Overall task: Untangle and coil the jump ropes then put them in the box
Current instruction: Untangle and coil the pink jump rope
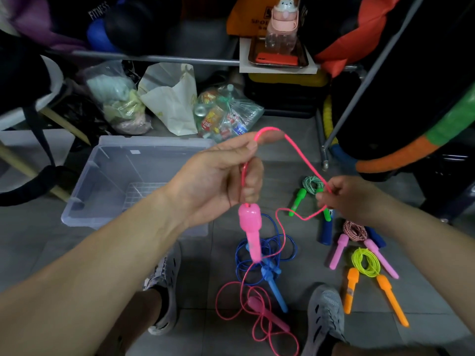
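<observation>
Pink jump rope (pixel 304 160) is up above the floor, looped over the left hand (pixel 221 176), fingers closed on its cord, pink handle (pixel 250 232) dangling. Right hand (pixel 352 199) pinches the cord farther along. Clear plastic box (pixel 108 176) sits left of the rope, open.

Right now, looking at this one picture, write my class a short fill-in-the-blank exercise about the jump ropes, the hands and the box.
1. Both hands, the left hand and the right hand, grip the cord of the ____ jump rope.
2. The clear plastic box holds ____ jump ropes.
3. The coiled yellow cord ends in two ____ handles.
4. The loose blue rope lies on the ____.

Missing words: pink; no; orange; floor
</observation>
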